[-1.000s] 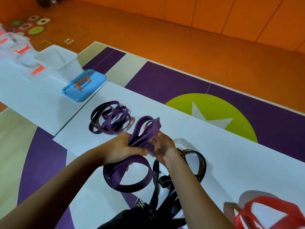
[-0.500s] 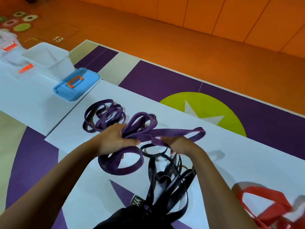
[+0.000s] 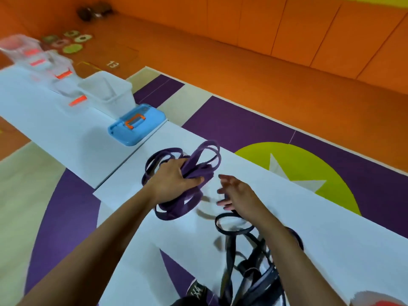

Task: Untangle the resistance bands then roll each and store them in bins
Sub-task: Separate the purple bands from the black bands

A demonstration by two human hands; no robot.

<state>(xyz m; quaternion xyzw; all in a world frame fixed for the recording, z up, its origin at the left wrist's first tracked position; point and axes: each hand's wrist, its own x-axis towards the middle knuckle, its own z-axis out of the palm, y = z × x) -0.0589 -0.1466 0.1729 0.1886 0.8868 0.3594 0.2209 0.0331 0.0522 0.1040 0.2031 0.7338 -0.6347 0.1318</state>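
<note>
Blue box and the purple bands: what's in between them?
In the head view, only bare white surface, with a seam, lies between the blue box and the purple bands.

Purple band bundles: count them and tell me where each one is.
2. One purple bundle is gripped in the left hand; the second bundle lies on the white sheet just beyond that hand, partly hidden by it. Loops overlap, so more may be hidden.

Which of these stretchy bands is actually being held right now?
The thick purple bundle, gripped in the left hand. The black bands lie loose on the white sheet, beneath the open right hand.
</note>
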